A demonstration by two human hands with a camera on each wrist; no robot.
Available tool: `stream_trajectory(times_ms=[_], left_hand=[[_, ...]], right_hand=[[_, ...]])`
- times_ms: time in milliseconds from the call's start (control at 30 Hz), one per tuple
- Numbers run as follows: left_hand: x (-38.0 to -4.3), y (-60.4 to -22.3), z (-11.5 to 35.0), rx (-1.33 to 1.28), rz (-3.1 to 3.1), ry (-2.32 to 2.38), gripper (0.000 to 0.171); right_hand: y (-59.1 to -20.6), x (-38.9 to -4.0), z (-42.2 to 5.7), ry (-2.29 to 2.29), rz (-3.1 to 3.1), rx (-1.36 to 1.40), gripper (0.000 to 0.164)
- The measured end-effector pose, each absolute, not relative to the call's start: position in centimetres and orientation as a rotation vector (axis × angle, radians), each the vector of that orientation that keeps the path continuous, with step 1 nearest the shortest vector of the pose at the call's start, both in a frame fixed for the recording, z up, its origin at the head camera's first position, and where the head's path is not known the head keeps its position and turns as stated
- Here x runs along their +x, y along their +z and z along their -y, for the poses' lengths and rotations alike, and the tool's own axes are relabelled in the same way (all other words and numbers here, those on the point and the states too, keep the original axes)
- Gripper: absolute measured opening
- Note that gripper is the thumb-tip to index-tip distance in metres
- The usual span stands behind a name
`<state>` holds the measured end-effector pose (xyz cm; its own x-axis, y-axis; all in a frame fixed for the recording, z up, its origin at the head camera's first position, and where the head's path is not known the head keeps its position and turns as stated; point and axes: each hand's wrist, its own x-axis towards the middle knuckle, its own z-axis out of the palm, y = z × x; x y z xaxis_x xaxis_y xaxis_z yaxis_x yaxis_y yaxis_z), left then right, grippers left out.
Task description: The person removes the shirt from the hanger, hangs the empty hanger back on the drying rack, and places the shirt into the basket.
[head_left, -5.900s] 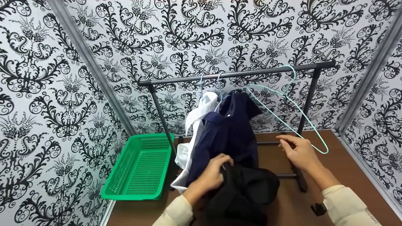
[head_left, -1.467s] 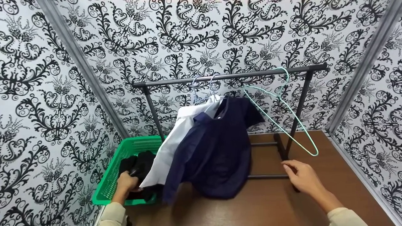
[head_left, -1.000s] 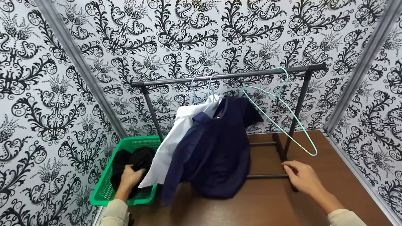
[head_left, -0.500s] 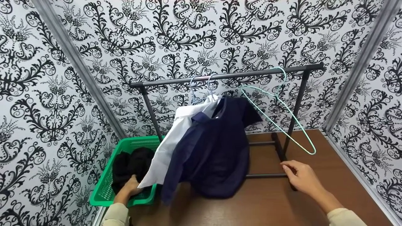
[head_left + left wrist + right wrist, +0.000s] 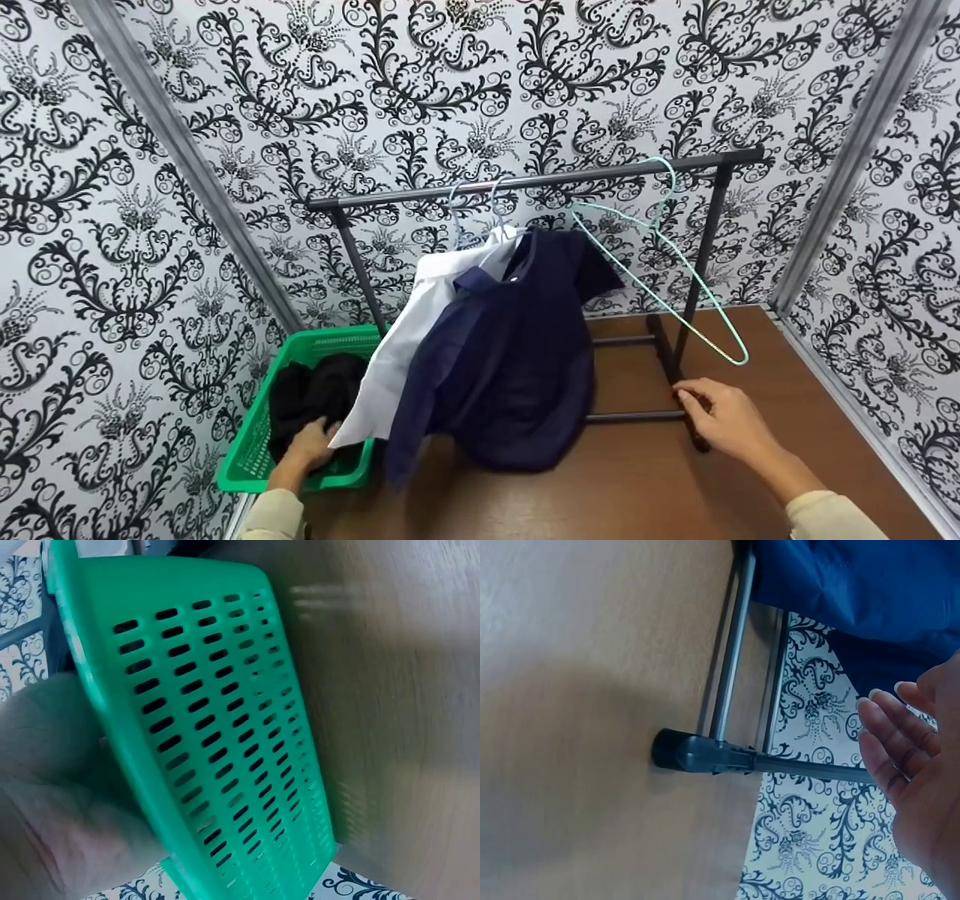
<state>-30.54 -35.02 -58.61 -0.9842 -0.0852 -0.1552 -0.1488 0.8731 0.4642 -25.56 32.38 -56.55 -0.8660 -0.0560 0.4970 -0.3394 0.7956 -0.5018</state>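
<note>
White shirt [image 5: 415, 319] overlaps green basket [image 5: 165, 585]; what left fingers [image 5: 312, 433] hold is unclear, right fingers [image 5: 900, 720] relaxed.

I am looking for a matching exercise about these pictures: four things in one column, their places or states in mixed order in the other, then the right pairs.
Column one
1. crumpled black cloth
2. thin mint-green hanger
3. navy-blue short-sleeved shirt
4. bare right hand

Column two
A. partly covers the white cloth garment
B. holds nothing, near the dark rack's foot
C. lies in the green perforated plastic basket
D. hangs on the dark round rail without clothing

Right pairs: 1-C, 2-D, 3-A, 4-B
</note>
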Motion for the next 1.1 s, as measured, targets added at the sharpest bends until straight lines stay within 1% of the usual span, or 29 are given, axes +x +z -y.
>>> stream_trajectory(times_ms=[67,133,367,433,500,633,700,833,933,1100], left_hand=[[-30.7,-58.4,35.0,-0.275,-2.967,0.731,0.053],[-30.7,-58.1,35.1,-0.356,-2.991,0.743,0.048],[-30.1,-56.8,35.1,-0.404,-3.041,0.740,0.055],[-29.8,-56.0,34.9,-0.390,-3.107,0.680,0.055],[-29.6,-55.2,34.5,-0.358,-3.205,0.620,0.051],[-29.3,-53.5,33.5,-0.284,-3.422,0.610,0.027],[-29.2,-52.7,32.9,-0.256,-3.492,0.676,0.019],[-29.3,-51.9,31.8,-0.205,-3.536,0.779,0.018],[-29.5,-51.9,31.4,-0.172,-3.544,0.813,0.019],[-29.2,-52.1,31.1,-0.111,-3.556,0.836,0.014]], right_hand=[[-56.5,-25.6,-32.4,0.840,2.513,0.306,0.014],[-56.6,-25.7,-32.3,0.850,2.502,0.319,0.014],[-56.8,-25.9,-31.8,0.811,2.491,0.344,0.013],[-56.7,-25.9,-31.7,0.800,2.492,0.344,0.014],[-56.5,-25.9,-31.7,0.798,2.488,0.346,0.014],[-56.2,-26.0,-31.7,0.788,2.475,0.358,0.014],[-56.2,-26.0,-31.7,0.789,2.477,0.360,0.014],[-56.2,-25.9,-31.5,0.791,2.485,0.355,0.014],[-56.3,-25.9,-31.4,0.786,2.481,0.355,0.014],[-56.2,-25.9,-31.3,0.783,2.513,0.344,0.014]])
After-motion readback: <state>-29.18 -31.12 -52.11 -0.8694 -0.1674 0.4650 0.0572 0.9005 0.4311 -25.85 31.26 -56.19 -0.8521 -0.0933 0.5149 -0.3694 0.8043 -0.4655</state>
